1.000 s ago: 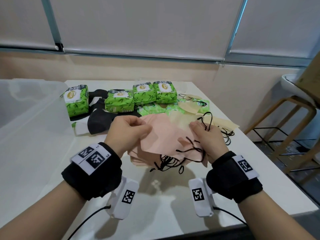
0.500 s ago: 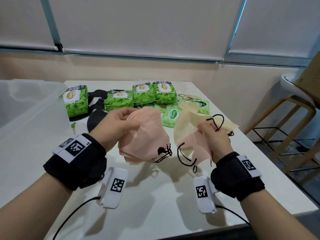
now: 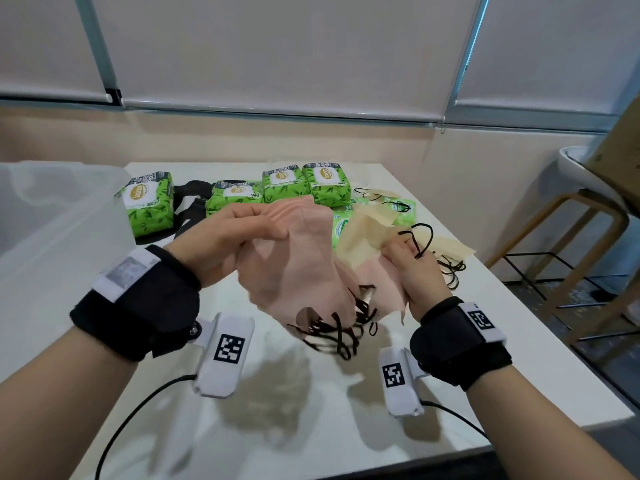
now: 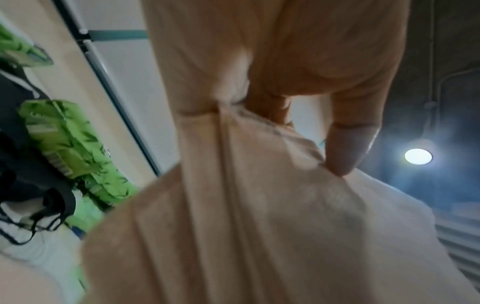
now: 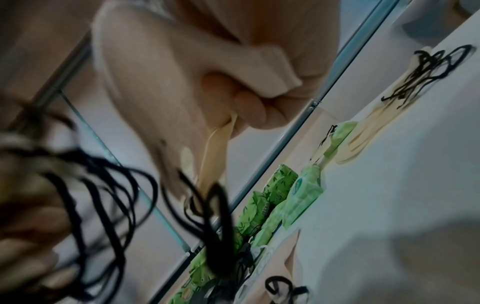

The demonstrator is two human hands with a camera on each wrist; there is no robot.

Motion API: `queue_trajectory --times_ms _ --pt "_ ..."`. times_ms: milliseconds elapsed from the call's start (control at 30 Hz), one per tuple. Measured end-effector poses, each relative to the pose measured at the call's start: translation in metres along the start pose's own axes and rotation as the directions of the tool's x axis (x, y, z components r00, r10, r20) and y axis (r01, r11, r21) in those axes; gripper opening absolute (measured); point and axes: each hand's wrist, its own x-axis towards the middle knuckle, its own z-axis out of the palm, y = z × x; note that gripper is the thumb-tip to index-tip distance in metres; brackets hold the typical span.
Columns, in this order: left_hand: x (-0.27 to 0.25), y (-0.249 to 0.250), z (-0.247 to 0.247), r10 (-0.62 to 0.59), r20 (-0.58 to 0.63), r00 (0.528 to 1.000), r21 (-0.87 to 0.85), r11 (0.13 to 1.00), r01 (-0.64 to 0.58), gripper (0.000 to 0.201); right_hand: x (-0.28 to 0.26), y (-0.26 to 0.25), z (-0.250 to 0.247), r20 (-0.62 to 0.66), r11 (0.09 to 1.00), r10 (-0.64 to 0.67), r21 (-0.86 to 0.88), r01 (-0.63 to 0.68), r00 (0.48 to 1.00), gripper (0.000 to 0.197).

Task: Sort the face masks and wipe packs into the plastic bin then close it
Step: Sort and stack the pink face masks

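While wipe packs [image 3: 322, 187] are waiting at twelve o'clock on the table [image 3: 311, 427], the left hand [image 3: 221, 244] is gripping pink masks [image 3: 294, 271], the right hand [image 3: 415, 271] pinching beige masks [image 3: 360, 237]; next, carrying them to the bin [image 3: 52, 216] at nine o'clock.

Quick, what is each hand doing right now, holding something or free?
Left hand: grips a bunch of pink masks.
Right hand: pinches a beige mask and a pink one, with a black ear loop over a finger.
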Motion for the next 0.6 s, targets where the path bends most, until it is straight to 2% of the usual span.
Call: queue_trajectory --times_ms 100,233,267,333,433,500,600 --pt "0.006 -0.009 0.009 -0.004 -0.029 1.000 0.068 0.998 0.006 0.027 -0.004 -0.003 0.008 0.077 0.998 -0.040 -0.048 0.044 0.996 0.025" --pt "0.013 -0.026 0.017 -0.006 -0.074 0.997 0.288 0.957 0.028 0.045 -0.010 -0.009 0.015 0.248 0.997 -0.030 -0.064 0.047 0.968 0.019" --pt "0.013 -0.029 0.018 -0.016 -0.069 0.998 0.307 0.951 0.036 0.044 -0.012 -0.010 0.015 0.285 0.996 -0.026 -0.077 0.050 0.958 0.014" --pt "0.012 -0.032 0.022 -0.034 -0.080 0.996 0.273 0.960 0.054 0.028 -0.014 -0.011 0.014 0.315 0.994 -0.014 -0.100 0.048 0.949 0.009" --pt "0.010 -0.029 0.018 -0.047 -0.204 0.978 0.195 0.977 0.088 0.010 -0.014 -0.015 0.005 0.260 0.997 -0.015 -0.068 0.034 0.965 0.017" --pt "0.009 -0.025 0.011 -0.069 -0.257 0.964 0.158 0.981 0.113 0.008 -0.010 -0.017 -0.005 0.175 0.998 -0.037 -0.049 0.046 0.984 0.021" --pt "0.008 -0.019 0.004 -0.108 -0.300 0.948 0.100 0.985 0.144 0.009 -0.005 -0.012 -0.017 0.072 0.957 -0.200 -0.202 0.210 0.977 0.033"
